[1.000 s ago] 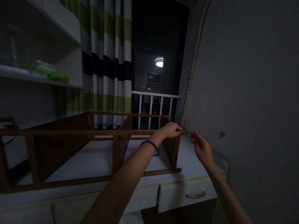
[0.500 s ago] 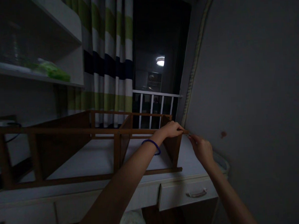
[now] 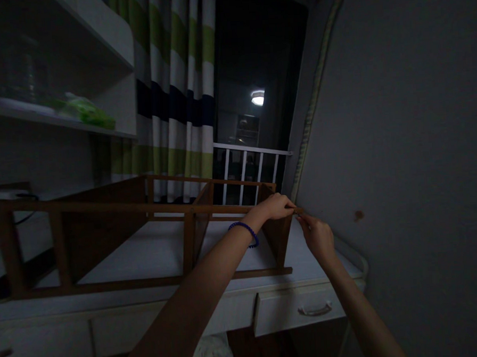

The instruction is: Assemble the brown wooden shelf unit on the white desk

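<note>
A brown wooden shelf frame (image 3: 124, 207) lies on its side across the white desk top (image 3: 302, 257). My left hand (image 3: 279, 206) reaches over it, its fingers closed on the right end of the upper rail. A dark blue bead bracelet (image 3: 247, 230) circles that wrist. Just right of the rail's end, my right hand (image 3: 318, 235) is closed in a pinch. Its fingertips meet the rail end close to my left fingers. Whatever small thing is in the pinch is too dark and small to name.
A desk drawer (image 3: 299, 307) with a curved handle stands slightly out below. The wall (image 3: 415, 190) rises close on the right. Behind the frame are a striped curtain (image 3: 179, 107) and white window bars (image 3: 243, 165). A white shelf (image 3: 118, 99) overhangs the left side.
My right hand has shifted slightly left, closer to the rail end and my left fingers. The left hand keeps its hold, and the whole view has shifted a little.
</note>
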Available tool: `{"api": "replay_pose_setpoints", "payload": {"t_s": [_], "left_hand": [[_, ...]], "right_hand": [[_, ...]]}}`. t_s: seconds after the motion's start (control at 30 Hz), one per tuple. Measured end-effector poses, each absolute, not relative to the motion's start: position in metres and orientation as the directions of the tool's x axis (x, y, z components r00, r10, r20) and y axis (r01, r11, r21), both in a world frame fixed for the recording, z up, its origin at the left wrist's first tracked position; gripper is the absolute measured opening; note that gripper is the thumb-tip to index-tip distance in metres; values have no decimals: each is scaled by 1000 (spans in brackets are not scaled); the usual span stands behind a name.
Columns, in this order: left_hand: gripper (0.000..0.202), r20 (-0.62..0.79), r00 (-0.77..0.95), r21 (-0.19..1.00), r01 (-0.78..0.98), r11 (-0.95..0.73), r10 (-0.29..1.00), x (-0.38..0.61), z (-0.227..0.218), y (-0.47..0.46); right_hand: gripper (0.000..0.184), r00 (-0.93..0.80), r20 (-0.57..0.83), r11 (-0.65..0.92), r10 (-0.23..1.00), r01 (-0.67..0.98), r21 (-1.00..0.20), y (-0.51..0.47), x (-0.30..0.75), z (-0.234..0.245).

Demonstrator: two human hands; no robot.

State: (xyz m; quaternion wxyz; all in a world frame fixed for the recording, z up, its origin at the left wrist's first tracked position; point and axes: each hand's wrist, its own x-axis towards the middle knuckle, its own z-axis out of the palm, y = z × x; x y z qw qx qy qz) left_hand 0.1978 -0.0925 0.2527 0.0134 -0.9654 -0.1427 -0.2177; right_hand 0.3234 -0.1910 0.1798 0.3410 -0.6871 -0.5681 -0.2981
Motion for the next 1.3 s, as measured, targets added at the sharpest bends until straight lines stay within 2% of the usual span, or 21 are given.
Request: {"api": "replay_pose_setpoints", "payload": {"t_s": [0.3, 0.73, 1.3], "left_hand": [[31, 432, 862, 23, 284, -958, 266, 199, 252, -92], [29, 455, 854, -9, 288, -958, 252, 198, 251, -94], [20, 488, 853, -71, 251, -965, 186, 195, 246, -93]], "right_hand": [[31, 191, 786, -91, 588, 981, -171, -191, 320, 182], [37, 176, 768, 35, 615, 968, -250, -185, 329, 181], [36, 204, 768, 60, 608, 952, -300, -184, 329, 179]]}}
